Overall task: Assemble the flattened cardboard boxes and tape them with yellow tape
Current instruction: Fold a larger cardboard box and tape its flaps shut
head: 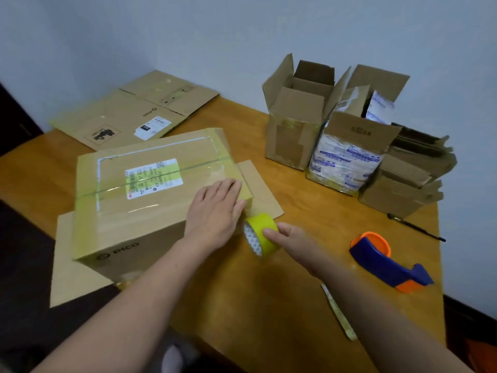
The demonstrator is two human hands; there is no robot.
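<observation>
worktop mid-frame: my left hand [215, 208] lies flat on the taped box [150, 189], right hand [290, 238] pinches the yellow tape roll [262, 234]; flattened boxes [129, 114] upper left remain.

We see a matt brown cardboard box [150, 189] at centre, its top glossy where clear and yellowish tape catches the light. The yellow tape roll [262, 234] looks like smooth, shiny plastic. The table [295, 192] is smooth, warm-toned wood. At right, the blue-and-orange tape dispenser [387, 262] is glossy plastic.
</observation>
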